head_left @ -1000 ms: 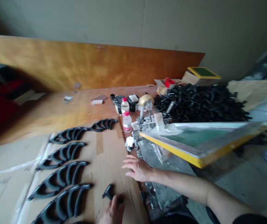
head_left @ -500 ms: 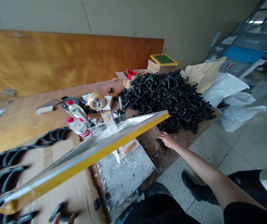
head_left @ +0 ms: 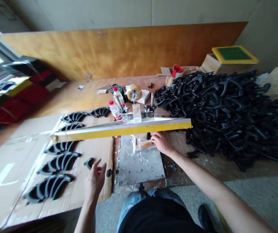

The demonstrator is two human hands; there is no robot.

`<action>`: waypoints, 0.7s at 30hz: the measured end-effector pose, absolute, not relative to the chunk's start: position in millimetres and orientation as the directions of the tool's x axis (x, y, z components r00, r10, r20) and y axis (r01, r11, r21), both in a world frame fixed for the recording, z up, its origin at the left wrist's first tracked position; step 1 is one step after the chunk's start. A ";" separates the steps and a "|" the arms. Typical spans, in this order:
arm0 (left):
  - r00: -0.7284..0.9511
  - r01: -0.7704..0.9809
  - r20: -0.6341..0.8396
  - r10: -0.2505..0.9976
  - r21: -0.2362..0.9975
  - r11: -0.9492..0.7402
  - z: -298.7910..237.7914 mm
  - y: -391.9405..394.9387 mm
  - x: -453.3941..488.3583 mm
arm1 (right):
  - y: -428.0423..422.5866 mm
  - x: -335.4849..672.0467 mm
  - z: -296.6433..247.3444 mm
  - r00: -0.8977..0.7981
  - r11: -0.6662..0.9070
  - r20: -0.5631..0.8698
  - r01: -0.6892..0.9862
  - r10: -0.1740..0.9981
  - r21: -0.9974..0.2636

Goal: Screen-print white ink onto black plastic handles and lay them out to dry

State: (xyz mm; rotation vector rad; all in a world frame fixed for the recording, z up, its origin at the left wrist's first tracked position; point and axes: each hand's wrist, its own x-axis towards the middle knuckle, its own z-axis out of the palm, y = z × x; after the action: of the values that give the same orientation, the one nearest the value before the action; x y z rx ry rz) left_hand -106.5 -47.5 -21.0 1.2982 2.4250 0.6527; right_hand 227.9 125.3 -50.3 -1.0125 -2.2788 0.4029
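My right hand [head_left: 162, 143] is closed on a black plastic handle-like part [head_left: 149, 136], at the brown-stained block [head_left: 145, 144] on the grey base plate [head_left: 141, 165]. Above it, tilted up, is a screen-printing frame [head_left: 129, 128] with a yellow edge, which partly hides the block. My left hand [head_left: 96, 176] is over the cardboard, fingers apart and holding nothing that I can see. Just beyond its fingertips lies a single curved black part [head_left: 89, 162]. Farther left, similar parts [head_left: 57, 162] are set out in fanned, overlapping rows.
A large heap of black parts [head_left: 226, 110] covers the right of the bench. Behind the frame stand red-capped bottles [head_left: 115, 110] and a tape roll [head_left: 133, 93]. Cardboard [head_left: 97, 129] covers the left side. A green-topped, yellow-rimmed frame [head_left: 235, 55] rests on a box at the back.
The view has swung left. My right hand has moved from beside the heap to the block under the frame, bringing a black part. My left hand now shows more fully, beside a black part.
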 end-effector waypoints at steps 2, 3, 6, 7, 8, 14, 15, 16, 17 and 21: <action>-0.504 0.685 -0.042 0.863 0.589 0.429 -18.6 -39.4 -96.5 | 122.9 195.9 -52.2 -0.645 0.747 0.388 0.491 0.658 -0.449; -0.488 0.680 -0.034 0.872 0.612 0.404 -18.6 -36.0 -94.4 | 121.4 184.2 -54.9 -0.681 0.763 0.364 0.482 0.636 -0.430; -0.459 0.682 -0.014 0.889 0.636 0.362 -18.1 -27.3 -96.3 | 115.6 164.8 -64.0 -0.689 0.739 0.292 0.539 0.663 -0.404; -0.453 0.684 -0.006 0.892 0.638 0.352 -15.9 -23.8 -98.2 | 113.2 162.1 -65.6 -0.677 0.720 0.273 0.566 0.684 -0.402; -0.446 0.686 0.003 0.895 0.643 0.340 -11.6 -19.3 -99.9 | 110.8 160.3 -66.1 -0.661 0.700 0.256 0.593 0.705 -0.397; -0.456 0.359 0.103 0.884 0.930 0.077 59.4 33.6 -87.8 | 104.8 144.7 -57.4 -0.669 0.696 0.207 0.645 0.714 -0.315; -0.461 0.245 0.116 0.880 0.970 0.000 74.4 43.9 -82.3 | 106.4 141.5 -57.1 -0.697 0.712 0.179 0.632 0.695 -0.306; -0.459 0.143 0.122 0.880 0.988 -0.062 87.9 53.0 -76.8 | 108.9 139.7 -57.4 -0.706 0.712 0.148 0.635 0.693 -0.300; -0.451 0.070 0.122 0.884 0.992 -0.101 99.2 60.1 -71.8 | 112.3 140.2 -57.9 -0.692 0.689 0.115 0.661 0.713 -0.295; -0.424 0.056 0.097 0.901 0.995 -0.081 113.9 60.9 -64.5 | 134.0 178.7 -53.7 -0.437 0.438 0.080 0.836 0.896 -0.332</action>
State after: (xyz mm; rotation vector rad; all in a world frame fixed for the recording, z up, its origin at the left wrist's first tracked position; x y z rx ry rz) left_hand -64.5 60.9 113.9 1.0645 1.5121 1.5834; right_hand 178.7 134.0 -53.7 -1.5055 -2.4471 0.3561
